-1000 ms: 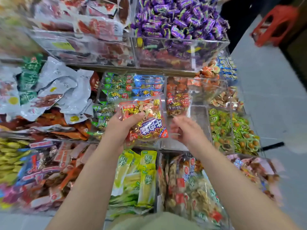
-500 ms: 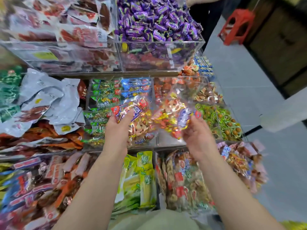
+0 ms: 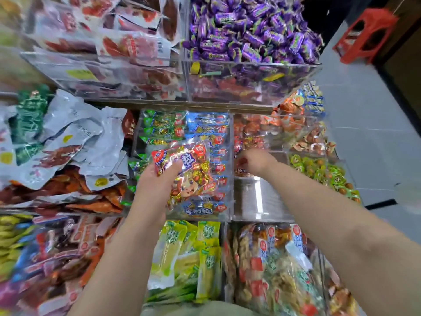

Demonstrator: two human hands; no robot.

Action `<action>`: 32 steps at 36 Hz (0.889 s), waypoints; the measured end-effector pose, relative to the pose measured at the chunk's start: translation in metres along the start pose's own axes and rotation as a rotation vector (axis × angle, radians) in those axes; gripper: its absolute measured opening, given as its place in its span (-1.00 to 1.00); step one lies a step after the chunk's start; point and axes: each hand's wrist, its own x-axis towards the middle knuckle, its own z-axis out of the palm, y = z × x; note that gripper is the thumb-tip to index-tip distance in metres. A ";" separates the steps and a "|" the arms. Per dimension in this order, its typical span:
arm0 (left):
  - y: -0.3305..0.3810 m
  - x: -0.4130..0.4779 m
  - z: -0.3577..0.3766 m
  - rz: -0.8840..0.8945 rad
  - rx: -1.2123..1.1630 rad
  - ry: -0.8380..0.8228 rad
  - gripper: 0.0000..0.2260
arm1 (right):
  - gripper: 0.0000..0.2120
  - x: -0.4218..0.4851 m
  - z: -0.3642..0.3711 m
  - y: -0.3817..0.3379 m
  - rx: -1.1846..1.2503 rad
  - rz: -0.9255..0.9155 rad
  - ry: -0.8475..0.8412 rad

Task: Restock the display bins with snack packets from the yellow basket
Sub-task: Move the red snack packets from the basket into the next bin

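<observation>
Thumb [image 3: 174,167] across the front and fingers hidden behind, the left hand [image 3: 157,188] grips a snack bag [image 3: 193,176] by its left side. It holds the bag tilted over the front half of the middle display bin [image 3: 198,216], just above the blue and green packets [image 3: 205,126] lying in it. The bag looks light and floppy: slick, crinkly film, lumpy with loose wrapped pieces that would shift. I'd judge a hold across the body, or on the flat top seam, surer than a corner pinch. Beside it the right hand [image 3: 256,159] dips with curled fingers into the neighbouring bin [image 3: 257,201], toward its back edge among small red packets [image 3: 241,171]; whether it pinches one I cannot tell. That bin's front floor shows bare metal.
</observation>
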 end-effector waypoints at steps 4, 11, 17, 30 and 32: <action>0.001 0.006 -0.001 0.018 0.000 0.010 -0.76 | -0.72 0.013 0.014 0.000 -0.061 0.051 0.155; 0.001 0.010 0.002 -0.014 0.019 -0.007 -0.65 | -0.16 -0.011 0.055 0.023 0.275 0.447 0.494; -0.001 0.008 0.003 -0.024 -0.032 0.004 -0.59 | 0.04 -0.010 0.084 0.042 0.840 0.820 0.235; -0.002 0.003 0.002 -0.033 -0.030 0.001 -0.87 | -0.58 0.026 0.084 0.049 1.007 0.686 0.158; -0.001 0.002 0.004 -0.051 -0.068 -0.010 -0.88 | -0.48 0.020 0.082 0.052 1.003 0.712 0.113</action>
